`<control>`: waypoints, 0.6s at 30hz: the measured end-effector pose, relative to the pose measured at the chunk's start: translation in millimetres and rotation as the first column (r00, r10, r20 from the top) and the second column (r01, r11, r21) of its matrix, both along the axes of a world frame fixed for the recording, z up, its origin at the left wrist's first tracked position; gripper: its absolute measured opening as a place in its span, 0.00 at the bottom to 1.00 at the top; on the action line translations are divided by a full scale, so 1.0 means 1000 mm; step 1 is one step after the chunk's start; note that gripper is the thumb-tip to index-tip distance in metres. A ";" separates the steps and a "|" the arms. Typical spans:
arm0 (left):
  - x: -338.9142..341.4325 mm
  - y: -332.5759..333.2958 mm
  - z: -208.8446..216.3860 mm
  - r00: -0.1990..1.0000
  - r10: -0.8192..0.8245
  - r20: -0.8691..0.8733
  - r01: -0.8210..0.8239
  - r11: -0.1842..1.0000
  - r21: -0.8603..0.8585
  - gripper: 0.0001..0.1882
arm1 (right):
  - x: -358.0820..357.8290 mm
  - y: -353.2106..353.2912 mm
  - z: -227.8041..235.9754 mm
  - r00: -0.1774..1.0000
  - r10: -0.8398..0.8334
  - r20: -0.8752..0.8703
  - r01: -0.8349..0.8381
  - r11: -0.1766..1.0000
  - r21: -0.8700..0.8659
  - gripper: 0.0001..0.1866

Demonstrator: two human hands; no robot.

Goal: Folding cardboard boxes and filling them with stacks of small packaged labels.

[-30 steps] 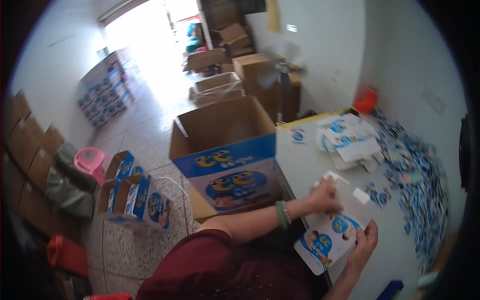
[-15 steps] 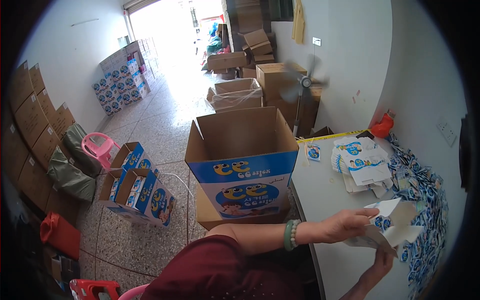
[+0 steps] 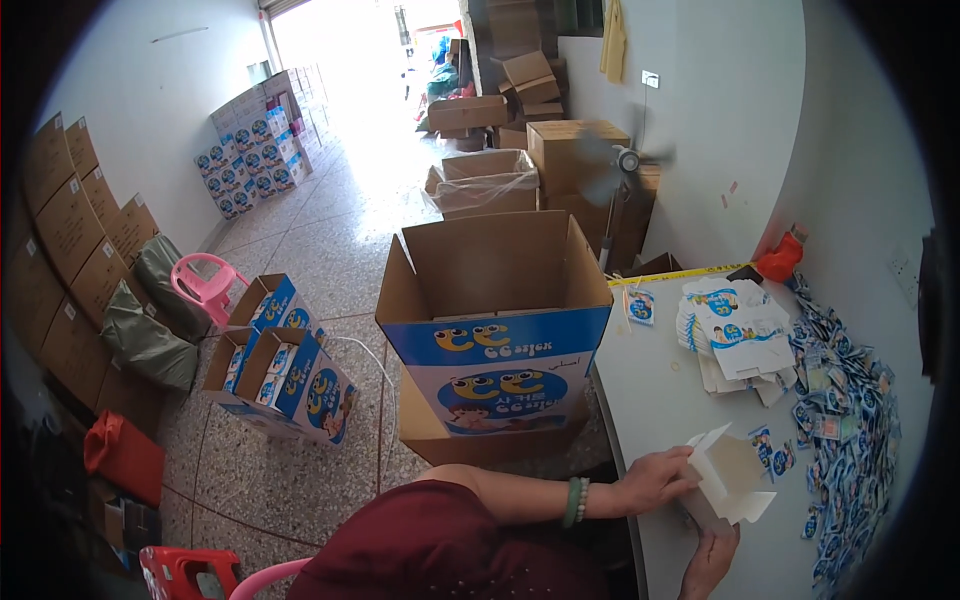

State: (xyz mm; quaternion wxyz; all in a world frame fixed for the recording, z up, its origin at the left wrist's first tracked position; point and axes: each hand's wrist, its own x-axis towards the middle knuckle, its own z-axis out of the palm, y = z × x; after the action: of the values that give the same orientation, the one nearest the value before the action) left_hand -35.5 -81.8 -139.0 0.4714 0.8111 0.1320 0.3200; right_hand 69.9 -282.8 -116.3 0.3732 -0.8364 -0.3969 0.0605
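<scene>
My left hand point(image 3: 655, 482), with a green bangle and a beaded bracelet at the wrist, grips the left side of a small white paperboard box point(image 3: 728, 472). My right hand point(image 3: 712, 560) holds the same box from below, its fingers partly hidden behind it. The box is tilted, with its flaps spread and its pale inner walls showing. A few small blue-and-white packets point(image 3: 772, 455) lie on the table just beyond it. To their right, a large heap of similar packets point(image 3: 848, 450) runs along the wall.
Flat printed box blanks point(image 3: 738, 335) are stacked on the table point(image 3: 635, 385). Left of it stands a tall open carton point(image 3: 500, 375). Filled blue cartons point(image 3: 300, 390), a pink chair point(image 3: 205, 290) and a red stool point(image 3: 190, 570) are on the floor. A fan point(image 3: 627, 162) stands behind.
Both hands have moved left with the box, and it has turned so its open end shows more. The packets beside it are now in plainer sight. The whole view has shifted slightly.
</scene>
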 end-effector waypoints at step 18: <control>0.024 -0.006 0.007 0.978 0.176 -0.112 -0.153 0.970 0.187 0.15 | -0.003 0.034 0.012 0.647 -0.183 0.740 0.329 0.943 -0.055 0.27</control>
State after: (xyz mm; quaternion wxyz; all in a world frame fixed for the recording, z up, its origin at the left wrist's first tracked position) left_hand -11.9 -87.9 -131.7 0.3595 0.8550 0.1998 0.3158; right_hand 66.7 -249.2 -103.9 0.1112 -0.8697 -0.3818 -0.2924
